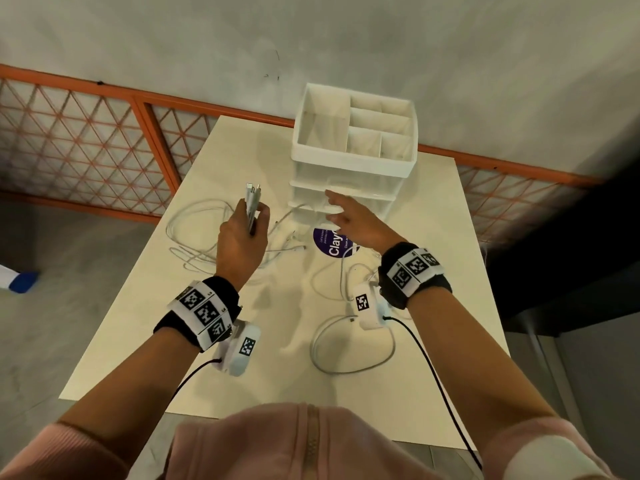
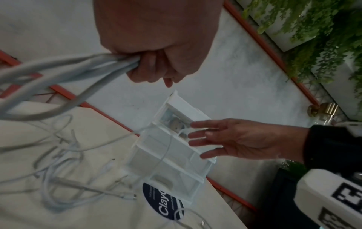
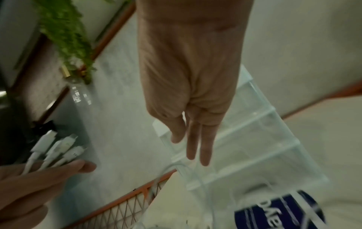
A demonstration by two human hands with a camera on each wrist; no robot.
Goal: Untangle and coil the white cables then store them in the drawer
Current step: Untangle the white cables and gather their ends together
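My left hand [image 1: 244,233] is raised above the table and grips a bunch of white cable ends [image 1: 252,202], plugs pointing up; the plugs [image 3: 56,145] show in the right wrist view, and the strands [image 2: 78,68] run out of the fist [image 2: 152,62]. Loose white cables [image 1: 204,233] lie tangled on the table beneath it. My right hand [image 1: 349,220] reaches with straight fingers [image 2: 197,134] toward the front of the clear drawer unit [image 1: 343,195]; its fingers [image 3: 197,145] hold nothing. One cable hangs down the drawer fronts [image 2: 166,155].
A white compartment tray [image 1: 353,129] sits on top of the drawer unit. A round purple sticker [image 1: 332,244] lies before it, and a coiled white cable [image 1: 353,344] lies near the front right. The cream table [image 1: 138,323] ends at an orange mesh railing [image 1: 104,140].
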